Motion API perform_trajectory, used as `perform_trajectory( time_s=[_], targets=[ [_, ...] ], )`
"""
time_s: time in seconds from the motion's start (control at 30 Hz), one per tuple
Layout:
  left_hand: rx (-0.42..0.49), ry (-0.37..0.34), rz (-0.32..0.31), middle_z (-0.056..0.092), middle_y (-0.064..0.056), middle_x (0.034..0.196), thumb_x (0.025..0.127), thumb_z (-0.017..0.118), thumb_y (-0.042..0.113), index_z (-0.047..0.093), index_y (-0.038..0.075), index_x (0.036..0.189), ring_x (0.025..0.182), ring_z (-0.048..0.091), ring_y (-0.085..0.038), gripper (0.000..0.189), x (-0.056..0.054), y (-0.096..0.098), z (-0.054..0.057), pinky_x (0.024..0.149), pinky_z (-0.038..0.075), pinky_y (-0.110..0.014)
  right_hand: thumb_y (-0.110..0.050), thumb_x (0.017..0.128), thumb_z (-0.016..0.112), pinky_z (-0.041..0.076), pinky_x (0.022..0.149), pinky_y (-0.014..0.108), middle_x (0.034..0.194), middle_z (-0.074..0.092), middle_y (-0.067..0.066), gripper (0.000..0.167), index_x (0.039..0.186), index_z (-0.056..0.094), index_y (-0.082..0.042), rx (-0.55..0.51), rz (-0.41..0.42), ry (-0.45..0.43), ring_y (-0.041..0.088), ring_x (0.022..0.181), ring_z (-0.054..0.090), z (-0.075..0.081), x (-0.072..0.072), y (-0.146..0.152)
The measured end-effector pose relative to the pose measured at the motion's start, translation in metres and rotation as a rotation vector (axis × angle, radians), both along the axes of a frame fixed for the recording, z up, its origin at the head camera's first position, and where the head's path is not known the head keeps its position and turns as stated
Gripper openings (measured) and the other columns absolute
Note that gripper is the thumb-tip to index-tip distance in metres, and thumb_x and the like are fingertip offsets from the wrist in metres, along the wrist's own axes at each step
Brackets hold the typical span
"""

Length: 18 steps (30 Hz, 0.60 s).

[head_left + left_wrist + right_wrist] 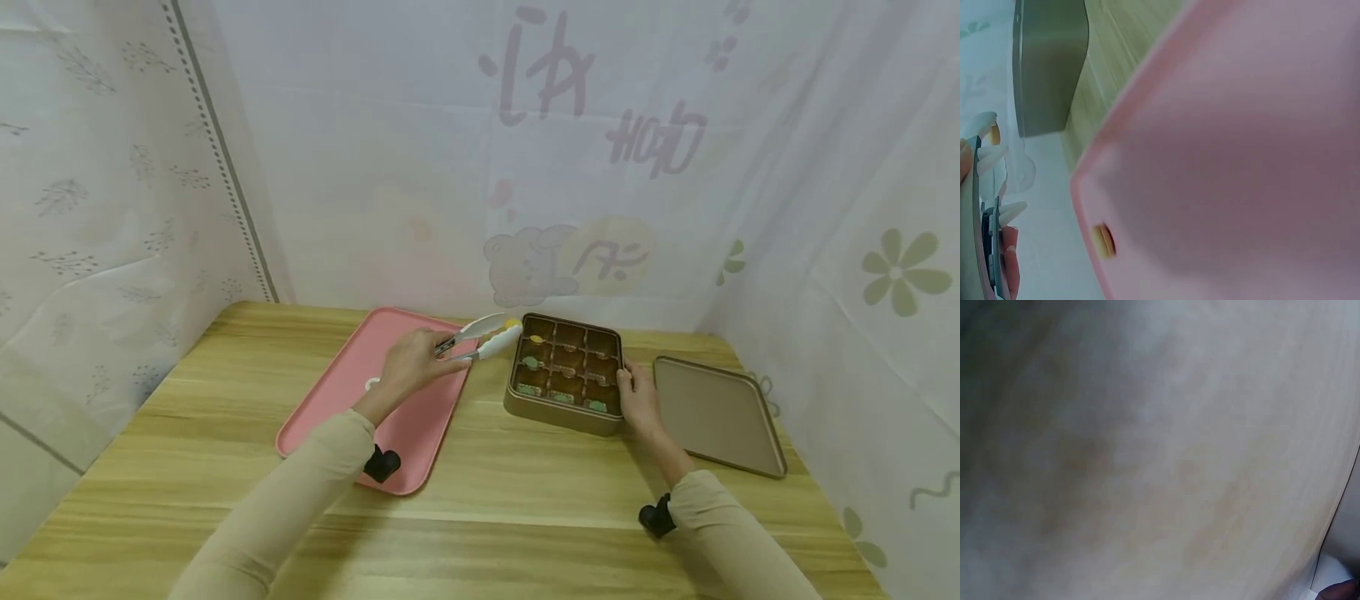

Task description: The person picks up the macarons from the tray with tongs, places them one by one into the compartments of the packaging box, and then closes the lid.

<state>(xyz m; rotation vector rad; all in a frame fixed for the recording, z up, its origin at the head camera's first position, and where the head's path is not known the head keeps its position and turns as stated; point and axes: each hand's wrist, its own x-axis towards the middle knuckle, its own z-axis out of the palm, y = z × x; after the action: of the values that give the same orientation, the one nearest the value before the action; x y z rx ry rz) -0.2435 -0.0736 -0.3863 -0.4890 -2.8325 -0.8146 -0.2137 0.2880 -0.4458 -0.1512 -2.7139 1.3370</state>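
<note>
My left hand (411, 362) holds a pair of tongs (491, 337) with white scalloped tips, over the right edge of a pink tray (438, 433). Between the tips is a small yellow-orange piece (512, 323), near the left rim of a brown divided box (562, 419). The left wrist view shows that piece (995, 132) in the tongs (988, 206) too. Small green pieces (531, 362) and a yellow one (536, 339) sit in some of the box's compartments. My right hand (639, 398) grips the box's right side; its fingertip shows at the right wrist view's corner.
A flat brown lid (716, 417) lies on the wooden table (525, 517) right of the box. On the tray rests a small yellow-brown piece (1103, 240), plus a white ring-like shape (371, 383) partly behind my left wrist. Printed cloth (390, 167) hangs behind and at both sides.
</note>
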Motion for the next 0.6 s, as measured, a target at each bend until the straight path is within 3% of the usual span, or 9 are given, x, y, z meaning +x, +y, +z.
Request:
perform_trajectory(
  time_s=[0.1, 0.17, 0.3, 0.4, 0.6],
  targets=[
    [-0.002, -0.007, -0.007, 0.044, 0.003, 0.060, 0.075, 0.076, 0.045, 0.068, 0.015, 0.117, 0.055, 0.032, -0.011, 0.052, -0.004, 0.012, 0.000, 0.044, 0.024, -0.024, -0.021, 0.104, 0.030, 0.032, 0.102, 0.055, 0.146, 0.029, 0.028, 0.049, 0.145, 0.025, 0.005, -0.006, -0.002, -0.001, 0.044, 0.127, 0.036, 0.001, 0.000, 0.000],
    [-0.009, -0.004, -0.020, 0.046, 0.004, 0.060, 0.075, 0.076, 0.045, 0.071, 0.016, 0.106, 0.054, 0.033, -0.011, 0.042, -0.005, 0.019, 0.000, 0.044, 0.024, -0.024, -0.020, 0.104, 0.030, 0.033, 0.101, 0.055, 0.146, 0.029, 0.028, 0.049, 0.145, 0.025, 0.006, -0.006, -0.002, 0.001, 0.044, 0.127, 0.036, 0.000, -0.001, 0.000],
    [-0.023, 0.001, -0.040, 0.050, 0.005, 0.063, 0.075, 0.076, 0.045, 0.070, 0.017, 0.100, 0.057, 0.039, -0.011, 0.038, -0.009, 0.034, 0.000, 0.046, 0.028, -0.024, -0.020, 0.104, 0.030, 0.032, 0.102, 0.055, 0.146, 0.028, 0.028, 0.048, 0.145, 0.025, 0.006, 0.002, -0.009, 0.002, 0.044, 0.128, 0.035, 0.000, -0.001, 0.000],
    [-0.028, -0.013, -0.048, 0.043, 0.004, 0.062, 0.075, 0.076, 0.045, 0.069, 0.017, 0.102, 0.058, 0.037, -0.012, 0.040, -0.011, 0.044, 0.000, 0.047, 0.026, -0.025, -0.020, 0.104, 0.030, 0.031, 0.103, 0.055, 0.147, 0.028, 0.028, 0.048, 0.145, 0.024, 0.006, 0.001, -0.012, -0.005, 0.044, 0.129, 0.034, 0.000, -0.001, -0.001],
    [-0.041, -0.001, -0.080, 0.031, 0.004, 0.059, 0.075, 0.075, 0.047, 0.065, 0.018, 0.090, 0.056, 0.031, -0.011, 0.034, -0.016, 0.063, 0.001, 0.049, 0.022, -0.025, -0.021, 0.104, 0.030, 0.029, 0.104, 0.056, 0.147, 0.026, 0.028, 0.049, 0.145, 0.024, 0.006, -0.003, -0.016, -0.010, 0.045, 0.131, 0.031, 0.000, 0.001, -0.001]
  ],
)
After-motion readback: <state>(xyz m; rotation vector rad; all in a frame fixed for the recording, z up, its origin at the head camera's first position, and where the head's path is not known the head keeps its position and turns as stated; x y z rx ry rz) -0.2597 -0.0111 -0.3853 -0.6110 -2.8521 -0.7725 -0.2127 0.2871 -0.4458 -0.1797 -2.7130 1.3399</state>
